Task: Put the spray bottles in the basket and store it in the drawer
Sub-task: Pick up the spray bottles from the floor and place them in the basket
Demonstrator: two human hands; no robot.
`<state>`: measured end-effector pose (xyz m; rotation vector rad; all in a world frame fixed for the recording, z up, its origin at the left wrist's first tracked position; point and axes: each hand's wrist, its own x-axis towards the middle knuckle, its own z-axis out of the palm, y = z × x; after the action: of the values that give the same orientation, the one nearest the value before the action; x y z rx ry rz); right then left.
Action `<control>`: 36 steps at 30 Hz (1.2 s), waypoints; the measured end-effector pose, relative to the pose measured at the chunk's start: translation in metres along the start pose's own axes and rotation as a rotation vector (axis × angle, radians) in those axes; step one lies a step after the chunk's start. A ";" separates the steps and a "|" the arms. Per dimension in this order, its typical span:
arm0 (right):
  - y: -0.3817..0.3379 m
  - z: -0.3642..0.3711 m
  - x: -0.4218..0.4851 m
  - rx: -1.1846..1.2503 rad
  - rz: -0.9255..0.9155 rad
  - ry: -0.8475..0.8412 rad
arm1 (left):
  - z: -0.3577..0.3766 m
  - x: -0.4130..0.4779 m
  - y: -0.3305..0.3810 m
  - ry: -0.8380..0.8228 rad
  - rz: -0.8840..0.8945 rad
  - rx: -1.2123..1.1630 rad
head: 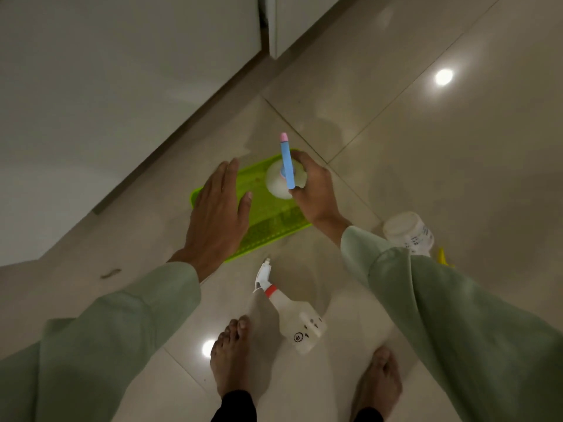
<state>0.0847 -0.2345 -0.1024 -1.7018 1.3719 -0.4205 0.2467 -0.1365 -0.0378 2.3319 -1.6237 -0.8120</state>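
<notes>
A lime-green basket (268, 222) sits on the tiled floor in the middle of the view. My right hand (316, 190) grips a white spray bottle with a blue head and pink tip (286, 172), upright over the basket's far right part. My left hand (217, 214) hovers with fingers spread over the basket's left side, holding nothing. A second white spray bottle with a red collar (292, 315) lies on its side on the floor just in front of the basket. A third white bottle (408, 233) lies at the right, partly hidden by my right sleeve.
White cabinet fronts (122, 86) run along the left and top, with a dark kick strip at floor level. My bare feet (231, 360) stand near the lying bottle. A small yellow object (443, 257) peeks out beside the right bottle.
</notes>
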 end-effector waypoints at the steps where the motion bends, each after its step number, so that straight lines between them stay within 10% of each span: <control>1: 0.001 -0.005 -0.006 0.023 0.008 0.036 | -0.002 -0.002 0.002 -0.001 0.001 0.008; 9: 0.055 -0.086 -0.121 0.002 0.298 0.373 | 0.000 -0.042 0.055 -0.082 0.012 -0.001; 20: 0.190 -0.153 -0.205 -0.161 0.774 0.398 | 0.094 -0.080 0.119 -0.191 0.101 0.028; 36: 0.262 -0.151 -0.194 -0.013 0.646 0.436 | 0.147 -0.081 0.124 -0.225 0.120 0.051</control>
<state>-0.2479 -0.1212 -0.1778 -1.1110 2.1401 -0.4165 0.0477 -0.0874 -0.0787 2.2175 -1.8734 -1.0496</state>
